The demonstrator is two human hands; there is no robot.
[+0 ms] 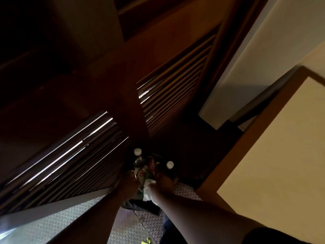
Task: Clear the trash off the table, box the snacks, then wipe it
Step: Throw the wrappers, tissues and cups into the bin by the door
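We have a single view, taken from the person's head and tilted steeply down and forward, with the frame rolled so that the vertical lines lean. The louvered doors stand close ahead, running from 8 o'clock up to 1 o'clock. The patterned carpet shows at 7 o'clock, a pale wall at 2 o'clock. Both forearms enter from the bottom edge, reaching toward 12 o'clock near the centre.

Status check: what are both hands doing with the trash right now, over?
Left hand and right hand both shut on an armful of trash: two white-capped plastic bottles, red snack wrapper, white crumpled tissue. Dark louvered wooden door close ahead.
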